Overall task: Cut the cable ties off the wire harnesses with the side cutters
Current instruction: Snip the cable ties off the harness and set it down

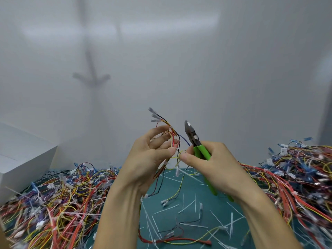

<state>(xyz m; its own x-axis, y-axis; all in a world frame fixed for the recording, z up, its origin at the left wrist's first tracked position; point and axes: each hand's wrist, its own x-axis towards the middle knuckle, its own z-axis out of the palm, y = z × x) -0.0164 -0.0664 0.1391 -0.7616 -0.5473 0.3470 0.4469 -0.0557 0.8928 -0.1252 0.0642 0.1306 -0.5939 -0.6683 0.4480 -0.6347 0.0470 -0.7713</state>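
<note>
A wire harness (171, 133) of red, yellow and black wires with clear terminals is held up in front of me. My left hand (149, 159) pinches it between thumb and fingers, its other fingers spread behind the wires. A white cable tie (170, 127) wraps the bundle near its top. My right hand (212, 164) grips the green handles of the side cutters (193, 136), whose dark jaws point up, just right of the harness. The right thumb and forefinger also pinch a yellow wire (177, 156) of the harness.
Heaps of tangled harnesses lie on the left (59, 200) and on the right (294, 173) of the green mat (190, 194). Several cut white ties (186, 205) are scattered on the mat. A white box (19, 159) stands at the far left. A white wall is behind.
</note>
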